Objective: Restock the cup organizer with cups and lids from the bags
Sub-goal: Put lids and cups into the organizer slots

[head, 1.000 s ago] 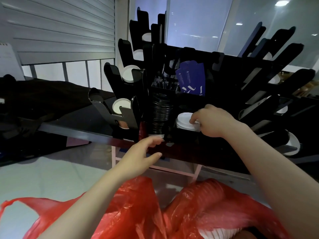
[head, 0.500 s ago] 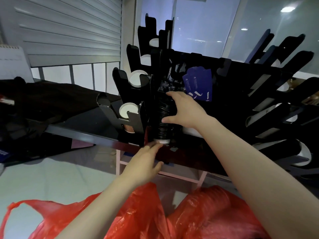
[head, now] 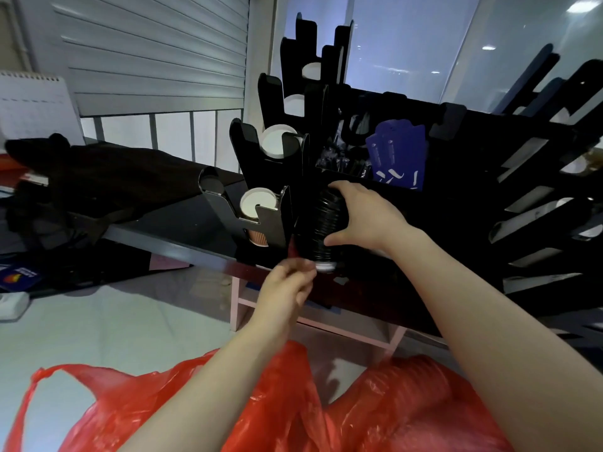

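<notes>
A black cup organizer (head: 473, 177) with slanted slots stands on a dark counter. A tall stack of black lids (head: 326, 226) sits in its front middle bay, with a white lid at the bottom. My right hand (head: 362, 216) grips the stack from the right, fingers over the top, thumb below. My left hand (head: 287, 285) hovers just under the stack's bottom, fingers curled and blurred; what it holds, if anything, is unclear. White cups (head: 257, 203) fill the left slots. A red plastic bag (head: 293, 412) lies open below my arms.
Blue cards (head: 396, 156) stand in a rear compartment of the organizer. The counter's front edge (head: 182, 249) runs across the middle. Dark cloth (head: 107, 187) lies on the counter at left, a calendar (head: 32, 106) behind it. A pink frame (head: 241, 305) shows under the counter.
My right hand left the white lids on the right, moved left, and closed on the black lid stack. My left hand rose slightly toward the stack's bottom and curled its fingers.
</notes>
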Tool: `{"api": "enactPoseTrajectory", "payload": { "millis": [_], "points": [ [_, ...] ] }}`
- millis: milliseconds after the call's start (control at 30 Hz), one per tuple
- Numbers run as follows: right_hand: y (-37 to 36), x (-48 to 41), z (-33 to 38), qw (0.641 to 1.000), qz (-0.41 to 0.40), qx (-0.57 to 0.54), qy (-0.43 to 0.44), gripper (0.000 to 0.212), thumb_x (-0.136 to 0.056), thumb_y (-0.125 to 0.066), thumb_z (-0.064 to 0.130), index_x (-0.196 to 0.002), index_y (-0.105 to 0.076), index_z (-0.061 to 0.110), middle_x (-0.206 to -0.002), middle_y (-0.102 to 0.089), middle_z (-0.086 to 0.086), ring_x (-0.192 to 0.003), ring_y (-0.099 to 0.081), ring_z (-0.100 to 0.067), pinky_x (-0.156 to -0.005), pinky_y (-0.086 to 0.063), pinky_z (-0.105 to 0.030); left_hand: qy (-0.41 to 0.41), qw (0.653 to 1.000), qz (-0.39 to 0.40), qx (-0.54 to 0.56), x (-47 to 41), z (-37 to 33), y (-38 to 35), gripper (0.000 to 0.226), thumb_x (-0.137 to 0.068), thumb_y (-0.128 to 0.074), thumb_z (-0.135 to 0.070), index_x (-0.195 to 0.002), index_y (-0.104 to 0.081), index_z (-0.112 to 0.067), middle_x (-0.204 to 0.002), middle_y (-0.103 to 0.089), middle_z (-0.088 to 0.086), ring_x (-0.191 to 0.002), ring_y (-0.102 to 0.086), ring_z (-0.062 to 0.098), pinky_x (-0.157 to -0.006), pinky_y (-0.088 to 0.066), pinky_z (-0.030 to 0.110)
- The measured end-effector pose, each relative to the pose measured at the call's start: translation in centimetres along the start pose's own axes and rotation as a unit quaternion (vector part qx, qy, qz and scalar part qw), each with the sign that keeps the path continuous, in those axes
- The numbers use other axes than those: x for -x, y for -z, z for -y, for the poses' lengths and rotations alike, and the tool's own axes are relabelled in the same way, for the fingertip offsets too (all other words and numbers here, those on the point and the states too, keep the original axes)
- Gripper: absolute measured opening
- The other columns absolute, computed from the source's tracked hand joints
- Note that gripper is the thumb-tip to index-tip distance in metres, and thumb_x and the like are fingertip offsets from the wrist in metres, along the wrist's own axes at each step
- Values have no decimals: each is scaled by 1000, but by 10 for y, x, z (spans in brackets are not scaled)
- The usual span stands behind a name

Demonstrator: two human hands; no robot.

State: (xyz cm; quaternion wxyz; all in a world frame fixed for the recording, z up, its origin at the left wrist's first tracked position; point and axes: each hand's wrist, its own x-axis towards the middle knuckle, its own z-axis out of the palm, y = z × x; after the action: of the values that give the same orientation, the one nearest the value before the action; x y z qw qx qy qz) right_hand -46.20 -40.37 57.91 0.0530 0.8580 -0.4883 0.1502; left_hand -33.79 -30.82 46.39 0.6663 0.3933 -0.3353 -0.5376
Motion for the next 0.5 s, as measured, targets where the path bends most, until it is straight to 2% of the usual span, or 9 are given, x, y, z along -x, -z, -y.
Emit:
{"api": "enactPoseTrajectory", "payload": {
  "millis": [67, 133, 333, 500],
  "points": [
    [-2, 1, 0, 1000, -3, -9, -4, 106, -58, -83, 50, -144, -27, 27, -146, -39, -1, -126, -45, -24, -97, -47, -45, 85, 975, -2, 204, 0, -7, 1, 19, -92, -40, 1, -89, -57, -9, -107, -63, 22, -100, -61, 26, -87, -45, 28],
    [-3, 1, 0, 1000, -8, -15, -8, 106, -58, -84, 49, -144, -27, 27, -145, -39, -1, -127, -44, -24, -97, -47, -45, 124, 953, -8, 278, 0, -11, 2, 17, -92, -38, -4, -92, -55, -8, -115, -60, 26, -109, -58, 32, -92, -44, 34],
    [-6, 4, -1, 999, -22, -31, -14, 104, -60, -83, 47, -145, -27, 26, -146, -38, -3, -127, -43, -27, -98, -46, -44, 148, 942, -5, 302, 1, -15, 3, 16, -91, -37, -6, -84, -51, -11, -123, -57, 29, -118, -55, 35, -105, -38, 41],
    [-4, 8, -3, 997, -46, -57, -22, 101, -61, -82, 45, -145, -28, 26, -147, -38, -2, -128, -43, -27, -98, -45, -41, 134, 936, 15, 326, -4, -15, 1, 16, -90, -37, -6, -85, -52, -8, -118, -60, 29, -110, -60, 34, -94, -46, 40]
  ]
}}
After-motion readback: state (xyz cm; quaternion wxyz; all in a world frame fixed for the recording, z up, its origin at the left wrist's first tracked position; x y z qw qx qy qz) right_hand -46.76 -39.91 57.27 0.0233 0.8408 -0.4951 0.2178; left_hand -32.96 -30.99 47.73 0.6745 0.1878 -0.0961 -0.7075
